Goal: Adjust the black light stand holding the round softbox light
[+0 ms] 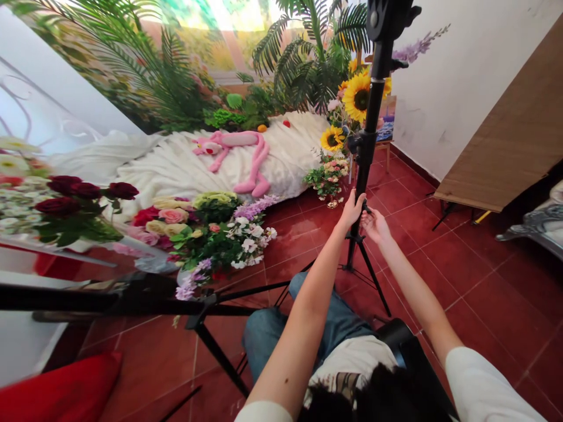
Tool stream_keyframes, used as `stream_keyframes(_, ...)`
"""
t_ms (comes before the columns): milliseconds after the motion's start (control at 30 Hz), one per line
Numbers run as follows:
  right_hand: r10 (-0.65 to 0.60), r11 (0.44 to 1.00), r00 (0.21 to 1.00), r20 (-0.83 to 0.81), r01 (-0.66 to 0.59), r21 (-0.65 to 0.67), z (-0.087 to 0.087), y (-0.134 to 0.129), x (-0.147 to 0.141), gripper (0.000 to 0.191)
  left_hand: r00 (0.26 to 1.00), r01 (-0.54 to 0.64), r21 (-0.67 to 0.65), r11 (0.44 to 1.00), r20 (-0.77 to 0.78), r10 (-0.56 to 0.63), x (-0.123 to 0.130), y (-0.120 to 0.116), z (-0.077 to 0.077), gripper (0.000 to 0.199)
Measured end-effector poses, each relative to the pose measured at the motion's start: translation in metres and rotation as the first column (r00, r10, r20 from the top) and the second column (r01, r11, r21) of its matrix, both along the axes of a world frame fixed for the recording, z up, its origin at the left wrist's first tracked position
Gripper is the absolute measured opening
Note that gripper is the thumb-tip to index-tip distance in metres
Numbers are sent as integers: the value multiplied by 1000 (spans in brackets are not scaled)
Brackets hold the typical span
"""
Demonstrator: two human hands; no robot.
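Observation:
A black tripod light stand rises in front of me, its legs spread on the floor. My left hand is wrapped round its lower pole. Close beside it, my right hand has its fingers curled at a small black clamp knob on the pole's collar. The fingertips partly cover the knob. Higher up the pole sits another black collar, and a black bracket tops the visible part.
A second black stand crosses the lower left. Flowers and a white-draped platform with a pink plush toy lie ahead. Sunflowers stand just behind the pole. A brown panel leans at right; a red cushion lies lower left.

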State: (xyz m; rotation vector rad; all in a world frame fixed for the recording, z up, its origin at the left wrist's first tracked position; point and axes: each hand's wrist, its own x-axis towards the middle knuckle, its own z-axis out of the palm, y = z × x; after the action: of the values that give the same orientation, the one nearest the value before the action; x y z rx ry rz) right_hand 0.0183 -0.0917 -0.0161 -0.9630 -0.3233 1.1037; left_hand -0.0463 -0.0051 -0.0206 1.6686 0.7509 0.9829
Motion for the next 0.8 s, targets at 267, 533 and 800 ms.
stream_keyframes(267, -120, 985, 437, 892, 162, 53, 4, -32, 14, 35, 998, 41, -29, 999, 48, -39, 0, 1, -3, 32)
stream_keyframes(533, 31, 946, -108, 994, 325, 6, 21, -33, 19, 29, 1000, 24, -6, 1000, 16, -24, 1, 1, -3, 31)
stream_keyframes(800, 307, 860, -98, 947, 455, -232, 46, -18, 12, 28, 999, 25, -16, 1000, 27, -25, 0, -1, -1, 30)
